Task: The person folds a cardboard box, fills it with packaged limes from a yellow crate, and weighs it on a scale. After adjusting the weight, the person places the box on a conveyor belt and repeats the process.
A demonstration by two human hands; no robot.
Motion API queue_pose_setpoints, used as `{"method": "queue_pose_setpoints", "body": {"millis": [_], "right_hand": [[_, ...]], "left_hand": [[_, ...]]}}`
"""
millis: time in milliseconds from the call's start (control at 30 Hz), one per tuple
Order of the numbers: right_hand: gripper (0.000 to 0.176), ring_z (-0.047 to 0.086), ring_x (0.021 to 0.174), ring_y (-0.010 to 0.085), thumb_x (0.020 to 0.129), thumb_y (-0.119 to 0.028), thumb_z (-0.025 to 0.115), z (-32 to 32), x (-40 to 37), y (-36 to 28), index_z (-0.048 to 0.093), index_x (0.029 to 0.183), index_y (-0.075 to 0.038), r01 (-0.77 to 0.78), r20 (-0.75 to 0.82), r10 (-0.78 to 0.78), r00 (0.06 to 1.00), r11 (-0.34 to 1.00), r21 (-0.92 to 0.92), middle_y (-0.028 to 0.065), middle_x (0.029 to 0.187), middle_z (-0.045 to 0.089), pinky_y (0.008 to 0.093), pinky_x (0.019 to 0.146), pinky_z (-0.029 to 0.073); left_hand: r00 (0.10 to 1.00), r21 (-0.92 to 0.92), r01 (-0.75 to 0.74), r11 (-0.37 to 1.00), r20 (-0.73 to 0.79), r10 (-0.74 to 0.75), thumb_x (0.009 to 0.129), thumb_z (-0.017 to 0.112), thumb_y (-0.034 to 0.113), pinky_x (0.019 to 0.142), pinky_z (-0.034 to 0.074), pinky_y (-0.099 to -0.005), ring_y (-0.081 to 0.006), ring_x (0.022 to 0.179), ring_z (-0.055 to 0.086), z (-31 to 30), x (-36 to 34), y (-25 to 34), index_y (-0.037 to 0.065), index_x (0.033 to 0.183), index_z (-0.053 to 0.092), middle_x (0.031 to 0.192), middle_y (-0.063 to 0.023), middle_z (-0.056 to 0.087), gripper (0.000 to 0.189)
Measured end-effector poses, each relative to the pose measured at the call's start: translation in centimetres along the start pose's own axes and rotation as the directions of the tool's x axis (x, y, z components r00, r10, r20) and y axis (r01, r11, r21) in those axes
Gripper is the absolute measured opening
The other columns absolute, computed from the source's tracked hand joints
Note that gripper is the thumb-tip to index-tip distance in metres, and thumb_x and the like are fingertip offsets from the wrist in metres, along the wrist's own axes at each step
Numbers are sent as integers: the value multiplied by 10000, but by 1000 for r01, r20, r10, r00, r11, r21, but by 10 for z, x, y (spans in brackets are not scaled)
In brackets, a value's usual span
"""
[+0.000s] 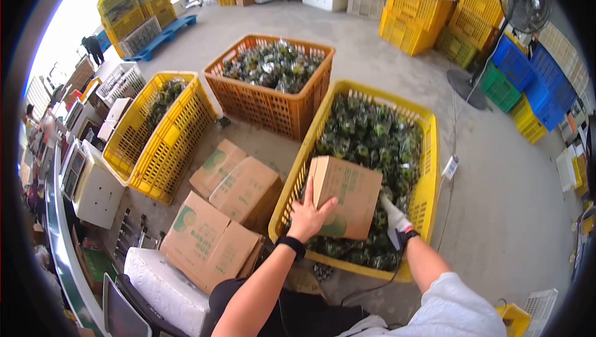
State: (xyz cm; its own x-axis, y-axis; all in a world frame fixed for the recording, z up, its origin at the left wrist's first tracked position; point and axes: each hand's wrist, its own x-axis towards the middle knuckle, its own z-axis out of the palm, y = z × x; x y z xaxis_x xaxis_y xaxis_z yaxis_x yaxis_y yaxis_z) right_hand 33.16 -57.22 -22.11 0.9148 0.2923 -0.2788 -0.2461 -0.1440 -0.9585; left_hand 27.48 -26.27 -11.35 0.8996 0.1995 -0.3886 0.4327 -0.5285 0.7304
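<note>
A cardboard box (351,191) with green print sits tilted over the long yellow crate (428,206), which is full of dark green leafy bundles in clear plastic (366,129). My left hand (307,216), bare with a black wristband, grips the box's near left corner, thumb on the printed face and index finger along the edge. On the other side, my right hand (397,219) wears a white glove and holds the box's right edge, its fingertips partly behind it. A dark cord runs near the right wrist.
More cardboard boxes (205,237) stand on the floor at left, beside a white foam box (167,287). Beyond are an orange crate (267,104) of wrapped greens and another yellow crate (177,144). A fan (524,11) and stacked crates (416,14) stand at back right.
</note>
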Motion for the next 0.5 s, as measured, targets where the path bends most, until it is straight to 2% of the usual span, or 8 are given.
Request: {"method": "queue_pose_setpoints", "body": {"millis": [33,67,100,167,233,300,433,500], "right_hand": [[555,304,1487,168,1121,-293,376,-7,31,40,271,1591,-15,-72,3,73,997,987,147,70,1629,327,298,1220,221],[563,305,1487,173,1124,-314,361,-15,44,59,255,1599,-30,83,79,-77,994,994,-73,74,1629,324,303,1222,221],[591,267,1511,181,1121,-359,354,-10,51,48,234,1608,-47,-190,172,138,975,921,340,73,1638,310,302,1230,188],[724,217,1524,179,1080,-534,366,14,25,-3,240,1609,-57,-263,-29,285,958,916,301,61,1648,294,313,1234,153],[669,468,1371,233,1054,-533,456,8,23,29,403,1544,-81,-325,154,295,943,722,610,78,1547,463,429,1115,394],[526,579,1229,301,1063,-503,456,36,-4,-17,511,1457,-159,-320,219,250,943,497,807,71,1400,594,465,1059,460],[507,603,1181,252,1069,-493,449,79,-23,-104,540,1427,-146,-282,98,333,938,568,773,49,1321,637,430,1012,496],[497,612,1152,207,1082,-471,430,87,-9,-116,546,1417,-124,-44,127,-45,991,782,621,40,1311,642,393,988,512]], "left_hand": [[1000,-37,10,999,-11,-10,801,607,809,1071,352,-630,-643,1219,431,4,1,-2,424,1622,54,1340,-460,366,1062],[999,-22,32,999,5,-32,797,606,816,1072,344,-638,-653,1228,414,3,-1,0,432,1620,38,1352,-461,357,1071],[999,-42,50,998,18,-49,792,607,820,1073,339,-640,-660,1242,397,0,-5,4,446,1616,14,1368,-463,345,1082],[993,-96,106,990,63,-100,788,603,830,1076,314,-660,-650,1259,391,0,-9,7,460,1610,-7,1396,-458,325,1088],[990,-122,134,983,54,-129,782,611,827,1092,284,-662,-638,1289,360,1,-11,10,461,1609,-12,1406,-454,318,1098],[990,-96,143,985,29,-141,778,616,828,1112,242,-656,-605,1339,289,-5,-21,23,460,1609,-21,1437,-449,272,1109],[977,-185,211,960,13,-212,796,617,812,1090,277,-653,-564,1348,306,-11,-34,23,456,1608,-15,1463,-423,262,1090],[967,-231,255,939,44,-252,819,608,798,1069,321,-649,-526,1357,327,-25,-44,26,454,1608,-13,1488,-375,285,1062]]}}
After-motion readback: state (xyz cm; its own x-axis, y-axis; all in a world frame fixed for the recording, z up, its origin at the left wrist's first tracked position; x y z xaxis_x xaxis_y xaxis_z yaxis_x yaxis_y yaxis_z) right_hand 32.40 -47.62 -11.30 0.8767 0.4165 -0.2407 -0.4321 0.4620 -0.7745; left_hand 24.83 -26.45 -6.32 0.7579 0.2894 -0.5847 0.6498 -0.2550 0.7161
